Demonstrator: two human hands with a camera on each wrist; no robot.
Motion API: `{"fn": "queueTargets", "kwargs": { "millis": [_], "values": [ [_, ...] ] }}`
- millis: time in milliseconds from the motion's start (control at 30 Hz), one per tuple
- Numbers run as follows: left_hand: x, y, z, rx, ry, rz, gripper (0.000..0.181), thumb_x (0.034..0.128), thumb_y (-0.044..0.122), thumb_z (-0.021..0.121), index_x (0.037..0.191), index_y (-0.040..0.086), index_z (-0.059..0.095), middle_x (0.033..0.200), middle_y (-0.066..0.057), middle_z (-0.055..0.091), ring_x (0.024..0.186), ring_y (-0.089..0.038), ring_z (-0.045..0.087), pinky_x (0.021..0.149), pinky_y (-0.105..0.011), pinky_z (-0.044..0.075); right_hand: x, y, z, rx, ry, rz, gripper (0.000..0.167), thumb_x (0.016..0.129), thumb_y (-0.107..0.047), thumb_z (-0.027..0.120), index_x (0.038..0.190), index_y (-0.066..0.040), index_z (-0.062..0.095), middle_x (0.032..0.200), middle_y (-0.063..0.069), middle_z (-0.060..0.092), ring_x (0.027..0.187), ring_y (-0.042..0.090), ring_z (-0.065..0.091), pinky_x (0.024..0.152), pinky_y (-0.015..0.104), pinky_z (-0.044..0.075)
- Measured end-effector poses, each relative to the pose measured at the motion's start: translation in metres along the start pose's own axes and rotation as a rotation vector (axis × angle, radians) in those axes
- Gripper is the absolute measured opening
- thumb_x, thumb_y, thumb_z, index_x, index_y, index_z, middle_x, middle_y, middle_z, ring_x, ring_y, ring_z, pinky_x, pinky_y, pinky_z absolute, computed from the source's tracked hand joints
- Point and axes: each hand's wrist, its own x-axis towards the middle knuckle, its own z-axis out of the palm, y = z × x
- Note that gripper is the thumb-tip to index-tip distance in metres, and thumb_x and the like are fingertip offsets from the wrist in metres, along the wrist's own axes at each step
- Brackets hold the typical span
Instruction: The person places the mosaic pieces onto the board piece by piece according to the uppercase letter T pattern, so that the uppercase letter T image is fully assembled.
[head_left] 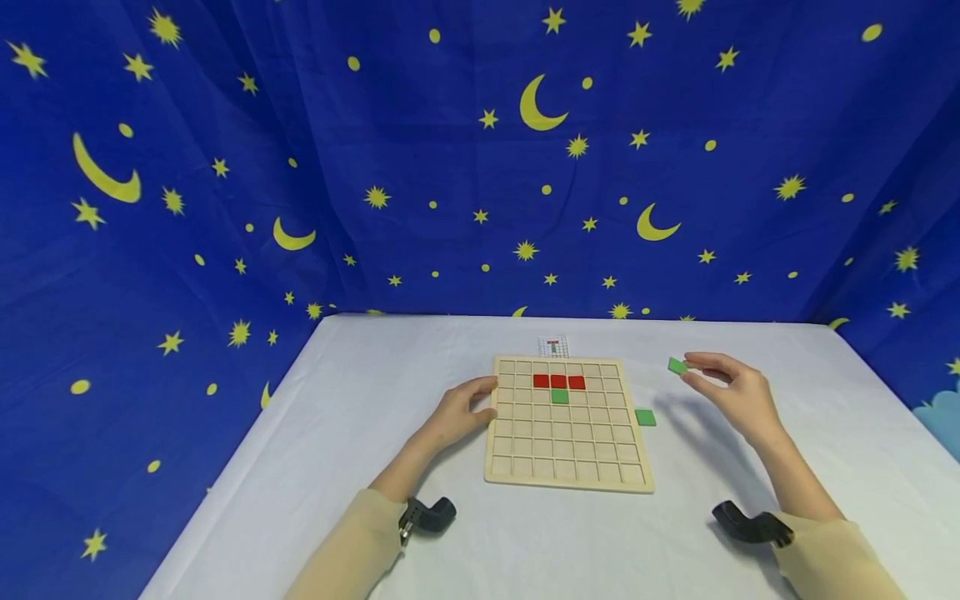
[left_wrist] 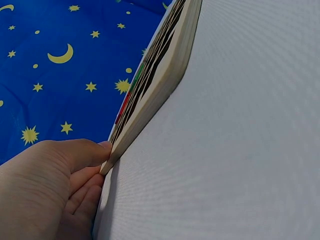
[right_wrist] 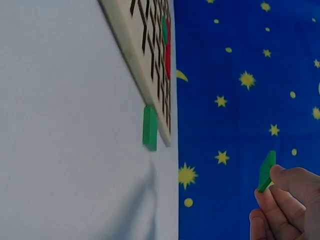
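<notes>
A square wooden grid board [head_left: 567,485] lies on the white table. Three red tiles [head_left: 558,382] form a row in its upper part, and a green tile [head_left: 559,397] sits just below the middle one. My left hand [head_left: 456,410] rests its thumb and fingertips against the board's left edge; the thumb [left_wrist: 85,152] touches the rim in the left wrist view. Right of the board, my right hand [head_left: 738,398] holds another green tile [right_wrist: 267,171] above the table, pinched between thumb and fingers. A further green tile [head_left: 646,417] lies by the board's right edge.
A small printed card [head_left: 554,347] with a grid and a red and green pattern lies behind the board's far edge. A blue curtain [head_left: 450,167] with yellow moons and stars stands behind the table and at both sides. Both forearms wear black wrist mounts [head_left: 433,515].
</notes>
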Motion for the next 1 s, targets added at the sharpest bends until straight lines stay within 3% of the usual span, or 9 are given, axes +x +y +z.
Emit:
{"fn": "queueTargets", "kwargs": {
  "millis": [233,267,300,433,533,733,833,1000],
  "values": [
    [-0.001,0.001,0.000,-0.007,-0.006,-0.013,0.055,0.0856,0.008,0.068,0.136,0.001,0.047,0.131,-0.014,0.054,0.119,-0.025,0.052,0.103,-0.032,0.040,0.018,0.034,0.026,-0.087,0.033,-0.075,0.043,0.080,-0.048,0.070,0.119,-0.029,0.064,0.113,-0.008,0.064,0.105,0.011,0.056,0.084,0.015,0.047],
    [-0.001,0.001,0.000,-0.007,-0.007,-0.015,0.055,0.0857,0.008,0.068,0.136,0.000,0.047,0.131,-0.014,0.054,0.120,-0.025,0.052,0.103,-0.032,0.040,0.019,0.034,0.029,-0.090,0.028,-0.089,0.043,0.081,-0.048,0.070,0.119,-0.029,0.064,0.114,-0.008,0.064,0.106,0.011,0.056,0.084,0.017,0.047],
    [-0.001,0.001,0.000,-0.009,-0.008,-0.018,0.055,0.0858,0.008,0.068,0.136,0.001,0.047,0.132,-0.014,0.053,0.120,-0.026,0.052,0.103,-0.032,0.040,0.017,0.024,0.028,-0.025,0.001,-0.106,0.041,0.084,-0.044,0.069,0.120,-0.026,0.064,0.115,-0.005,0.064,0.108,0.014,0.056,0.088,0.021,0.048],
    [-0.002,0.002,-0.001,-0.014,-0.008,-0.011,0.055,0.0858,0.008,0.067,0.136,-0.001,0.047,0.132,-0.015,0.053,0.120,-0.027,0.052,0.103,-0.034,0.040,0.020,0.018,0.038,-0.018,-0.012,-0.122,0.040,0.083,-0.045,0.069,0.120,-0.029,0.064,0.115,-0.008,0.064,0.107,0.011,0.056,0.088,0.019,0.047],
    [-0.001,0.002,-0.001,-0.013,-0.009,-0.008,0.055,0.0858,0.008,0.067,0.136,-0.002,0.047,0.131,-0.016,0.054,0.119,-0.028,0.052,0.103,-0.035,0.041,0.019,0.003,0.043,-0.038,-0.013,-0.129,0.041,0.082,-0.046,0.070,0.118,-0.029,0.064,0.113,-0.009,0.064,0.106,0.010,0.056,0.087,0.021,0.049],
    [0.000,0.002,-0.001,-0.011,-0.010,-0.027,0.055,0.0861,0.010,0.068,0.137,0.002,0.047,0.131,-0.013,0.054,0.120,-0.025,0.052,0.103,-0.034,0.040,0.000,-0.086,0.034,0.108,-0.109,-0.130,0.041,0.086,-0.031,0.071,0.117,-0.006,0.064,0.114,0.014,0.064,0.108,0.032,0.055,0.092,0.050,0.046],
    [0.000,0.001,-0.001,-0.015,-0.008,-0.020,0.055,0.0862,0.010,0.067,0.137,0.001,0.047,0.130,-0.014,0.055,0.120,-0.026,0.052,0.103,-0.035,0.040,-0.003,-0.105,0.037,0.105,-0.135,-0.133,0.040,0.087,-0.029,0.070,0.116,-0.003,0.064,0.114,0.015,0.064,0.107,0.032,0.056,0.092,0.052,0.045],
    [0.000,0.000,-0.001,-0.007,-0.003,-0.005,0.055,0.0858,0.010,0.068,0.136,0.001,0.047,0.130,-0.014,0.055,0.119,-0.026,0.052,0.103,-0.034,0.040,-0.004,-0.115,0.047,0.147,-0.174,-0.135,0.037,0.086,-0.024,0.071,0.116,-0.004,0.064,0.112,0.012,0.066,0.105,0.032,0.058,0.092,0.053,0.046]
  ]
}}
